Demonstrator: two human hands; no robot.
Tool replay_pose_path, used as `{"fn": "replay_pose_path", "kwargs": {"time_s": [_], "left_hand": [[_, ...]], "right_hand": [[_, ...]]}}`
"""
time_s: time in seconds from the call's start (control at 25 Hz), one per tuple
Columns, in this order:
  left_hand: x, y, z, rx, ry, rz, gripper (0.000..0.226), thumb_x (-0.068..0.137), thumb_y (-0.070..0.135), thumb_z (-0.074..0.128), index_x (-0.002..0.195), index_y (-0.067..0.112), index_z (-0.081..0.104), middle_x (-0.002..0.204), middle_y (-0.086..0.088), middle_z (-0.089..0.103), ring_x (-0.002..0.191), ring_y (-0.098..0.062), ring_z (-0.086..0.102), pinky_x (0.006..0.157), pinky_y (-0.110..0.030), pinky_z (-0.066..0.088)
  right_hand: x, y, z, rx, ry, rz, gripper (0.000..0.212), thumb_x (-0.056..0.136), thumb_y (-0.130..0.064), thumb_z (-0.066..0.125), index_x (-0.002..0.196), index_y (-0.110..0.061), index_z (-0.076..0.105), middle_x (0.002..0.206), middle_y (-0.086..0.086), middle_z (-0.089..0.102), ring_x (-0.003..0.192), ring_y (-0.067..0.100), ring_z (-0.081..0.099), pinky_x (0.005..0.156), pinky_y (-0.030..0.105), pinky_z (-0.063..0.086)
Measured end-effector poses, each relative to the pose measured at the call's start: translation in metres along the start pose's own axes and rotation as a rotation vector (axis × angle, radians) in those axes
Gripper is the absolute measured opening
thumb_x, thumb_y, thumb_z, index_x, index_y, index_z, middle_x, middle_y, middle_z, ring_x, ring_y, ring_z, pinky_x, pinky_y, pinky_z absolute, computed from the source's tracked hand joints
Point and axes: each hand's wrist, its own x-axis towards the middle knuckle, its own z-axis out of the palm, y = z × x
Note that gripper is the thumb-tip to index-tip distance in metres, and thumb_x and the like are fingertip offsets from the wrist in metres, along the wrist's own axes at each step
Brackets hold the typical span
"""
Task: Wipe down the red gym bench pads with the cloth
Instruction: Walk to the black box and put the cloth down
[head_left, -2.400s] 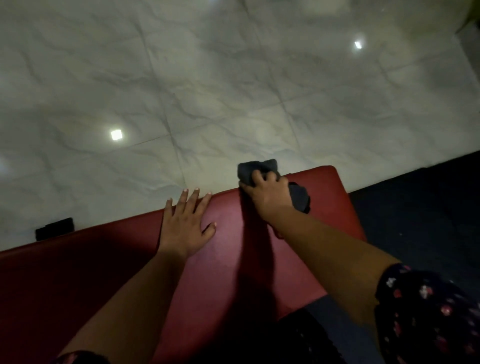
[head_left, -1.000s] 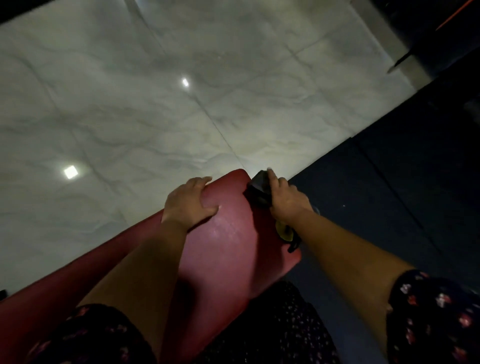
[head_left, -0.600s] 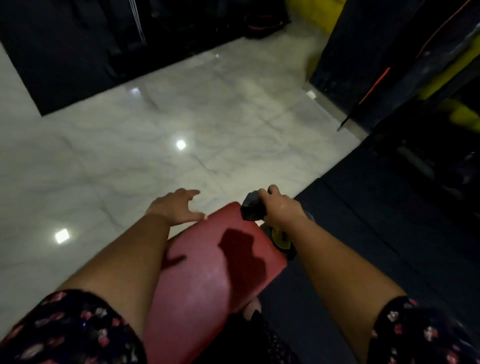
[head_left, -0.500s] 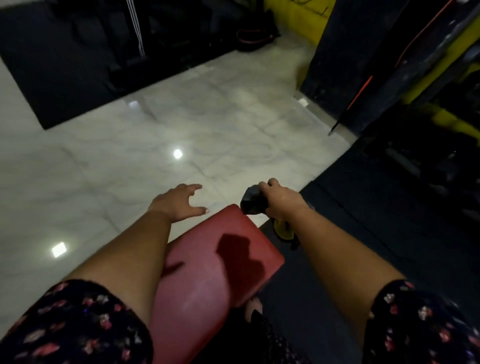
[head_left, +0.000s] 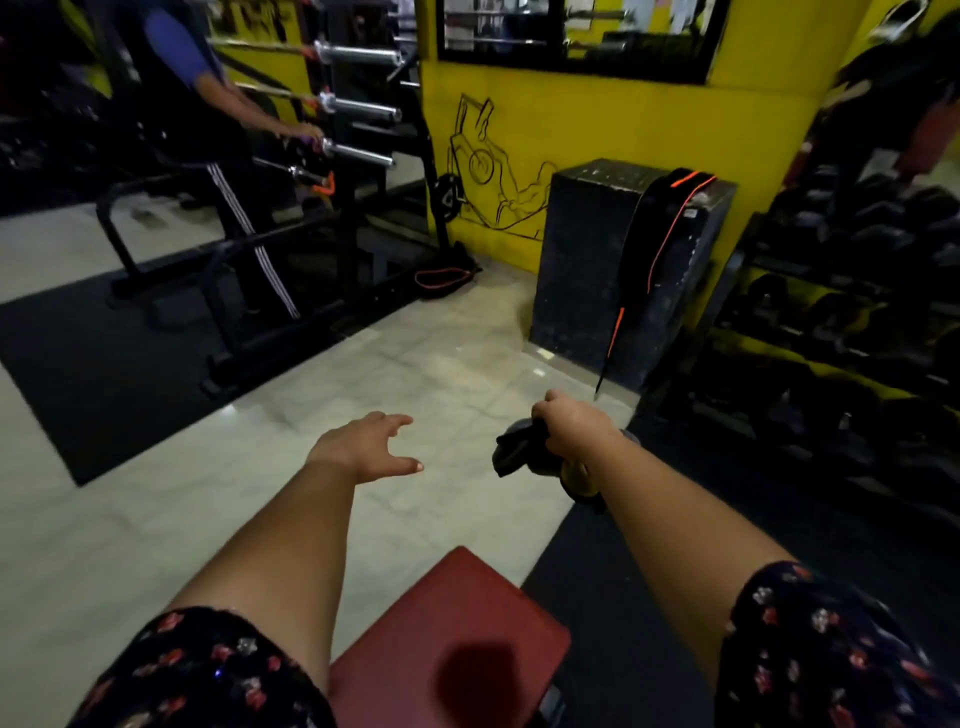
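From the head camera, we see the end of the red bench pad (head_left: 457, 618) low in the frame, with both arms reaching out past it over the pale tiled floor (head_left: 441, 364); neither hand touches the pad. The left hand (head_left: 366, 447) is empty, fingers spread and relaxed; the right hand (head_left: 574, 431) is curled round the dark cloth (head_left: 517, 449), which bunches out toward the left hand (something yellow shows under the wrist, and we cannot tell what it is). Beyond stand a black box (head_left: 582, 260) against the yellow wall (head_left: 597, 119) and another person (head_left: 182, 104) at a barbell rack (head_left: 358, 104). To wipe well, we would bring the cloth down flat on the pad, brace with the free palm, and pull overlapping strokes out to the edges and rounded corners; a bunched cloth cleans only a narrow track.
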Motion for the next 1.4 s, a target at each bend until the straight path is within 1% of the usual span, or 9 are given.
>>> {"fn": "replay_pose_path", "kwargs": {"time_s": [0.12,0.32,0.48,0.68,0.84,1.0,1.12,1.28,1.4], "left_hand": [[-0.005,0.015,-0.017,0.042,0.003,0.038,0.080,0.081,0.063,0.064,0.150,0.040,0.030,0.144,0.008,0.043,0.130,-0.015,0.046,0.103,-0.038,0.042],[-0.010,0.039,-0.033,0.048,-0.007,0.100,0.080,0.082,0.060,0.066,0.150,0.037,0.031,0.145,0.007,0.043,0.130,-0.016,0.046,0.104,-0.038,0.042],[-0.008,0.067,-0.039,0.047,-0.018,0.174,0.077,0.082,0.057,0.067,0.148,0.035,0.034,0.143,0.006,0.045,0.129,-0.016,0.047,0.105,-0.038,0.041],[0.001,0.105,-0.033,0.078,-0.037,0.233,0.075,0.082,0.058,0.067,0.147,0.037,0.036,0.141,0.007,0.047,0.128,-0.016,0.047,0.103,-0.038,0.043],[0.013,0.139,-0.028,0.126,-0.062,0.247,0.075,0.082,0.058,0.067,0.147,0.037,0.036,0.141,0.007,0.048,0.126,-0.016,0.049,0.103,-0.038,0.043],[0.036,0.198,-0.022,0.148,-0.062,0.256,0.074,0.082,0.057,0.067,0.147,0.036,0.037,0.141,0.006,0.048,0.127,-0.017,0.049,0.104,-0.040,0.044],[0.060,0.256,-0.013,0.153,-0.056,0.274,0.074,0.083,0.058,0.066,0.147,0.037,0.036,0.140,0.007,0.048,0.126,-0.017,0.049,0.103,-0.038,0.044],[0.091,0.331,0.007,0.135,-0.062,0.293,0.073,0.084,0.057,0.065,0.147,0.036,0.036,0.139,0.007,0.048,0.126,-0.016,0.049,0.100,-0.035,0.043],[0.111,0.385,0.022,0.130,-0.070,0.318,0.072,0.085,0.056,0.064,0.148,0.036,0.036,0.141,0.007,0.048,0.126,-0.016,0.049,0.099,-0.035,0.043]], "right_hand": [[-0.005,0.003,-0.018,0.128,0.007,0.077,0.026,0.087,-0.014,0.050,0.113,-0.016,0.054,0.109,0.004,0.051,0.103,0.031,0.057,0.072,0.035,0.043],[-0.031,0.006,-0.045,0.076,0.043,0.067,0.022,0.083,-0.011,0.060,0.101,-0.018,0.049,0.106,0.006,0.056,0.090,0.027,0.056,0.080,0.040,0.052],[-0.062,0.021,-0.056,0.054,0.081,0.127,0.019,0.089,-0.007,0.051,0.108,-0.012,0.052,0.100,0.007,0.051,0.086,0.026,0.051,0.071,0.035,0.041],[-0.083,0.058,-0.050,0.035,0.110,0.242,0.024,0.086,-0.002,0.045,0.104,-0.012,0.058,0.105,0.008,0.059,0.089,0.028,0.057,0.077,0.037,0.051],[-0.087,0.094,-0.050,0.026,0.045,0.299,0.023,0.084,0.002,0.051,0.102,-0.010,0.060,0.105,0.010,0.057,0.086,0.027,0.054,0.073,0.034,0.047],[-0.082,0.150,-0.051,0.062,0.015,0.315,0.025,0.082,0.000,0.059,0.106,-0.009,0.061,0.105,0.010,0.056,0.088,0.028,0.056,0.076,0.035,0.050],[-0.075,0.207,-0.056,0.068,0.006,0.309,0.025,0.080,-0.002,0.063,0.104,-0.011,0.063,0.105,0.009,0.059,0.087,0.027,0.057,0.071,0.035,0.049],[-0.071,0.280,-0.069,0.040,0.038,0.272,0.027,0.082,-0.001,0.058,0.105,-0.013,0.064,0.105,0.008,0.061,0.089,0.028,0.060,0.067,0.035,0.045],[-0.074,0.331,-0.078,0.022,0.034,0.259,0.024,0.083,0.000,0.057,0.104,-0.012,0.062,0.106,0.009,0.060,0.093,0.029,0.059,0.071,0.037,0.047]]}}
